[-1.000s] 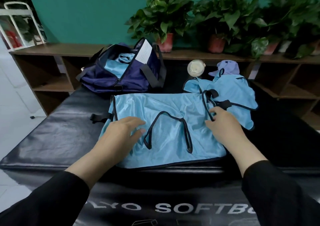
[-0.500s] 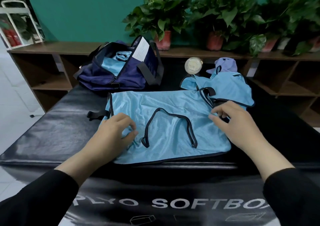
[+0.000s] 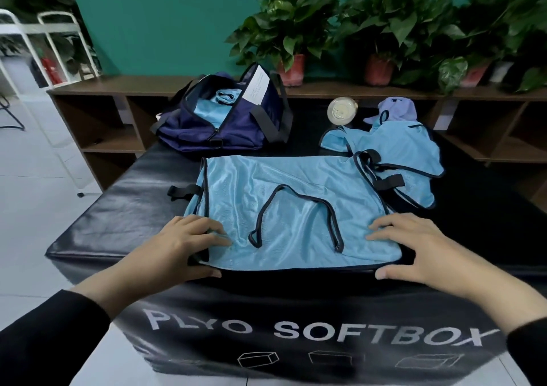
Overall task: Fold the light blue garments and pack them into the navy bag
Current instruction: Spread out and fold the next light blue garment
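Note:
A light blue mesh garment (image 3: pixel 290 208) with dark trim lies spread flat on the black soft box (image 3: pixel 118 211). My left hand (image 3: pixel 177 249) holds its near left corner, fingers on top and thumb at the front hem. At the near right corner my right hand (image 3: pixel 414 249) grips the same way. The open navy bag (image 3: pixel 222 131) stands at the back left with a folded light blue garment (image 3: pixel 213 104) inside. More light blue garments (image 3: pixel 399 149) lie heaped at the back right.
A round pale bottle (image 3: pixel 342 110) and a lilac cap (image 3: pixel 396 109) sit behind the heap. A wooden shelf (image 3: pixel 112 110) with potted plants (image 3: pixel 290 39) runs along the green wall. White floor tiles (image 3: pixel 35 184) lie left of the box.
Both hands slid from the middle of the garment down to its near corners, the left toward the front left, the right toward the front right. The view has moved closer.

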